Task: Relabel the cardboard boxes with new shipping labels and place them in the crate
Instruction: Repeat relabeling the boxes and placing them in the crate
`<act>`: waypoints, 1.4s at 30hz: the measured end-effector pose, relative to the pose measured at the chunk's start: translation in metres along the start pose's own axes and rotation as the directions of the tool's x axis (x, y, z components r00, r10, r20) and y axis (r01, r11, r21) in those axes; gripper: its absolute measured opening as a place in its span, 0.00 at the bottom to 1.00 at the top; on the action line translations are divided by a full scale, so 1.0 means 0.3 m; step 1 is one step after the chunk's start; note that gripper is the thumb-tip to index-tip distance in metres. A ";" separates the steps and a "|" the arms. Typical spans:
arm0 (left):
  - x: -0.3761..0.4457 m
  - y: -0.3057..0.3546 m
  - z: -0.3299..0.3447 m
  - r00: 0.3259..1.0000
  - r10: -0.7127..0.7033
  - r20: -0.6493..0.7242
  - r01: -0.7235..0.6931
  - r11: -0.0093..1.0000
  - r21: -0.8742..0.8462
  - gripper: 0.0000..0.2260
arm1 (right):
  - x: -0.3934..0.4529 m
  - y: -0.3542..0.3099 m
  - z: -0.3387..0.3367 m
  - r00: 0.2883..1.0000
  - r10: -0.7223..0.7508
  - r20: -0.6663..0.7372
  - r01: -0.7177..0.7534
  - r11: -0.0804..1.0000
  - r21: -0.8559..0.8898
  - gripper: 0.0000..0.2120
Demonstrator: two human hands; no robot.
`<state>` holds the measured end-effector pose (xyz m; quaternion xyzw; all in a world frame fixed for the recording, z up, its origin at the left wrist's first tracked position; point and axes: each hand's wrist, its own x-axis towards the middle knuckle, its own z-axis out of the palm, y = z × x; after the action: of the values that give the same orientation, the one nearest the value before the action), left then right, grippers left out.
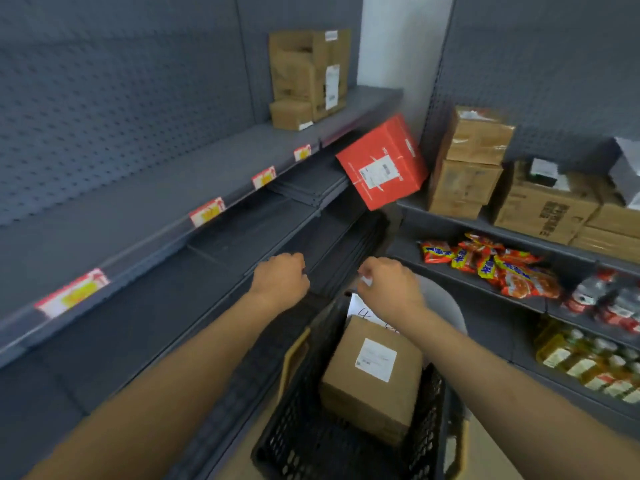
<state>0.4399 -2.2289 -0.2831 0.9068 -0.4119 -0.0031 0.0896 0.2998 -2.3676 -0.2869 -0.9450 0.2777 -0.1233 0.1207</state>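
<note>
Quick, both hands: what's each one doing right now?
Left hand: fingers curled, holding nothing visible.
Right hand: fingers curled, pinching a small white scrap above the crate; what the scrap is cannot be told.

Both forearms bare, no sleeves in view above the black crate (298, 441). Left hand (281, 278) and right hand (391, 285) ungloved. No rings or watch seen, though blur may hide them.

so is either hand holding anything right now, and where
The right hand pinches a small white scrap at its fingertips, above the crate; what it is cannot be told. The left hand is curled, holding nothing visible.
</note>
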 end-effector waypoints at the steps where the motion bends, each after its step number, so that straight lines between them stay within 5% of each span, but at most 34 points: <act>1: -0.054 -0.024 -0.018 0.999 -0.036 -0.009 0.036 0.999 0.003 0.12 | -0.015 -0.038 -0.003 0.999 -0.047 0.009 0.047 0.999 0.001 0.13; 6: -0.359 -0.212 -0.106 0.966 -0.258 -0.008 0.258 0.966 0.026 0.12 | -0.099 -0.317 0.014 0.947 -0.308 0.086 0.305 0.951 0.044 0.13; 10: -0.679 -0.421 -0.180 0.858 -0.511 -0.047 0.512 0.859 0.016 0.11 | -0.211 -0.647 0.069 0.838 -0.528 0.137 0.516 0.849 0.117 0.12; 15: -1.280 -0.670 -0.280 0.570 -0.813 -0.117 0.816 0.577 -0.033 0.11 | -0.479 -1.148 0.168 0.603 -0.783 0.151 0.742 0.620 0.256 0.10; 20: -1.994 -0.756 -0.349 0.229 -0.954 -0.195 0.967 0.246 -0.068 0.11 | -0.956 -1.600 0.230 0.287 -0.954 0.093 0.858 0.299 0.417 0.09; 27: -2.799 -0.596 -0.367 -0.215 -0.940 -0.264 0.976 -0.199 -0.087 0.13 | -1.725 -1.987 0.231 -0.164 -0.985 0.051 0.813 -0.105 0.573 0.08; 32: -3.162 -0.442 -0.328 -0.459 -0.853 -0.249 0.882 -0.406 -0.238 0.12 | -2.157 -2.096 0.209 -0.482 -0.875 -0.035 0.714 -0.416 0.563 0.08; 42: -3.601 -0.287 -0.297 -0.776 -0.613 -0.146 0.627 -0.727 -0.280 0.13 | -2.714 -2.318 0.263 -0.753 -0.652 -0.087 0.479 -0.634 0.607 0.12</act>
<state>-0.2025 -1.3515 -0.2834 0.6877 0.7191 0.0685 0.0727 0.0040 -1.3353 -0.2900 -0.5645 -0.8074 0.0826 0.1506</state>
